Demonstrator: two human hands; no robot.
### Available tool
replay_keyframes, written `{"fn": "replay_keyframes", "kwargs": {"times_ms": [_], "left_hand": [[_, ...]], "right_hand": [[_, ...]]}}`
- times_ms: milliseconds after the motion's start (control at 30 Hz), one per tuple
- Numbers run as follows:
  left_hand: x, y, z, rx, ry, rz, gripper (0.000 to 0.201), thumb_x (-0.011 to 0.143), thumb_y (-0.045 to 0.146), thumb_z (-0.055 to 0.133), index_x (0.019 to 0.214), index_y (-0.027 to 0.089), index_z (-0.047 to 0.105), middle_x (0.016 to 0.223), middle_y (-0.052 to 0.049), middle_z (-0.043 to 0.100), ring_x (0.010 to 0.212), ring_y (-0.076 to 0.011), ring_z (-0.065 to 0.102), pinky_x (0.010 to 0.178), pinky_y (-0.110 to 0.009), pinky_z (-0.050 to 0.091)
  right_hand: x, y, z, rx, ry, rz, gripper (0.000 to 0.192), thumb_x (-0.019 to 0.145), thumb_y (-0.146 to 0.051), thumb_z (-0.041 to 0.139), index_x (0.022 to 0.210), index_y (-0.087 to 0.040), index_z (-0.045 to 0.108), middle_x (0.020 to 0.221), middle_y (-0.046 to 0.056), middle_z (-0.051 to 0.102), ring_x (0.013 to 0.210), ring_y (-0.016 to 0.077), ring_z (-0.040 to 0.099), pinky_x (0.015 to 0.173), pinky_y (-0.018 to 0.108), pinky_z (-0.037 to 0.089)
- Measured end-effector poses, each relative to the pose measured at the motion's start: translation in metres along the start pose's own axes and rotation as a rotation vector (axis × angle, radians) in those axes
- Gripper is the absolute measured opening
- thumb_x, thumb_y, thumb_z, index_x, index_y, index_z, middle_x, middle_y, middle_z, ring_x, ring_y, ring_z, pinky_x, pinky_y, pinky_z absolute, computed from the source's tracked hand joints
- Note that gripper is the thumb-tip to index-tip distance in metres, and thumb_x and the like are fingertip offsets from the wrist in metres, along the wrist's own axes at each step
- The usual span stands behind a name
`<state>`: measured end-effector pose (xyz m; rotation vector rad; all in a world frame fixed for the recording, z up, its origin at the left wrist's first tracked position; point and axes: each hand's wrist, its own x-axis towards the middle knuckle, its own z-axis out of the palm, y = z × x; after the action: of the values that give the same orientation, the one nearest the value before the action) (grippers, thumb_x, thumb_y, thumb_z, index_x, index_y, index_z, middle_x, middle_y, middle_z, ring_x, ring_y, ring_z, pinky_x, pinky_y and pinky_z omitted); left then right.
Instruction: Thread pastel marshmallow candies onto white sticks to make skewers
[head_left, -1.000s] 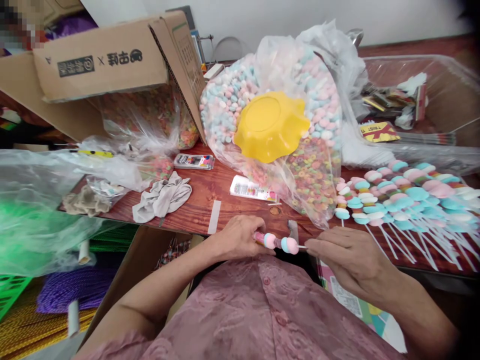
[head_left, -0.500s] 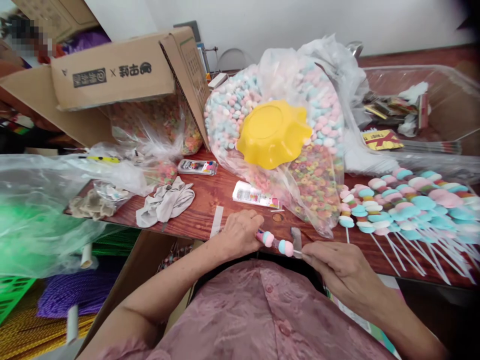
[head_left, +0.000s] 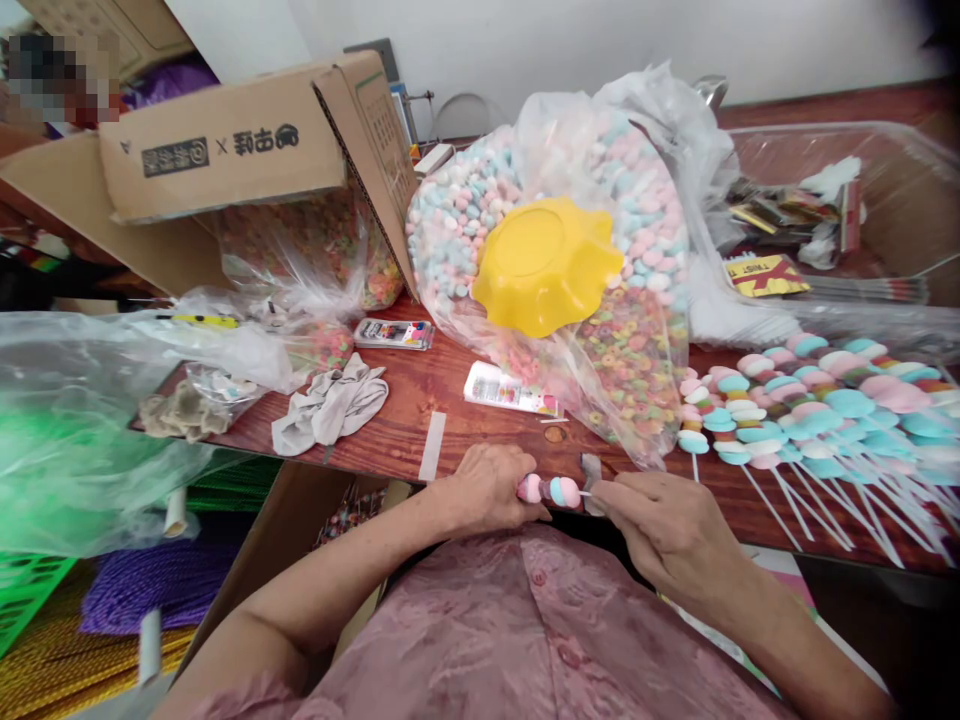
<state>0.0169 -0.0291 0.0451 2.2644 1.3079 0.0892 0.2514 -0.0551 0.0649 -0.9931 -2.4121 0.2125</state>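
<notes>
Between my hands, just off the table's front edge, is a marshmallow skewer (head_left: 564, 491), with pink and blue marshmallows and darker pieces on a white stick. My left hand (head_left: 495, 487) is wrapped round its candy end, hiding part of it. My right hand (head_left: 660, 515) pinches the bare end of the stick. To the right lies a pile of finished-looking marshmallow skewers (head_left: 832, 410), their white sticks pointing toward me. Beyond my hands stands a large clear bag of marshmallows (head_left: 652, 210), with a yellow wavy-edged bowl (head_left: 547, 265) and ring-shaped gummies (head_left: 634, 365) by it.
A cardboard box (head_left: 225, 150) holding bagged gummies stands at the back left. Nearer are a grey cloth (head_left: 330, 405) and a white label packet (head_left: 510, 390). A clear plastic tub (head_left: 900, 200) sits at the back right. Green wrapped goods (head_left: 90, 480) are at the left.
My left hand has moved slightly down and right over the skewer, covering more of its candy end. My right hand has shifted slightly left and up, still pinching the stick.
</notes>
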Motion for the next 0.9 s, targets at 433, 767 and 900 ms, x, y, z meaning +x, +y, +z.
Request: {"fn": "replay_keyframes", "kwargs": {"times_ms": [433, 767, 900], "left_hand": [[-0.01, -0.028, -0.037, 0.258, 0.105, -0.063, 0.061, 0.087, 0.028, 0.056, 0.143, 0.018, 0.034, 0.129, -0.015, 0.056, 0.117, -0.03, 0.052, 0.097, -0.046, 0.041], [-0.012, -0.042, -0.03, -0.021, -0.072, 0.072, 0.009, 0.088, 0.023, 0.053, 0.086, 0.016, 0.058, 0.081, -0.003, 0.064, 0.072, -0.0154, 0.058, 0.065, -0.026, 0.041], [-0.008, -0.041, -0.031, -0.264, -0.119, 0.06, 0.028, 0.084, 0.044, 0.064, 0.085, 0.016, 0.06, 0.074, 0.001, 0.063, 0.065, -0.0125, 0.056, 0.059, -0.023, 0.037]], "right_hand": [[0.004, 0.013, 0.012, 0.097, 0.259, 0.065, 0.017, 0.09, -0.009, 0.055, 0.1, -0.02, 0.062, 0.078, 0.003, 0.071, 0.068, 0.0161, 0.068, 0.063, 0.028, 0.052], [0.004, 0.023, 0.015, 0.026, 0.156, -0.064, 0.026, 0.088, -0.004, 0.047, 0.1, -0.018, 0.064, 0.073, 0.003, 0.066, 0.064, 0.0149, 0.061, 0.06, 0.029, 0.046], [0.005, 0.02, 0.012, -0.007, 0.178, -0.146, 0.03, 0.087, -0.003, 0.046, 0.107, -0.018, 0.062, 0.068, 0.002, 0.062, 0.06, 0.015, 0.056, 0.058, 0.029, 0.042]]}}
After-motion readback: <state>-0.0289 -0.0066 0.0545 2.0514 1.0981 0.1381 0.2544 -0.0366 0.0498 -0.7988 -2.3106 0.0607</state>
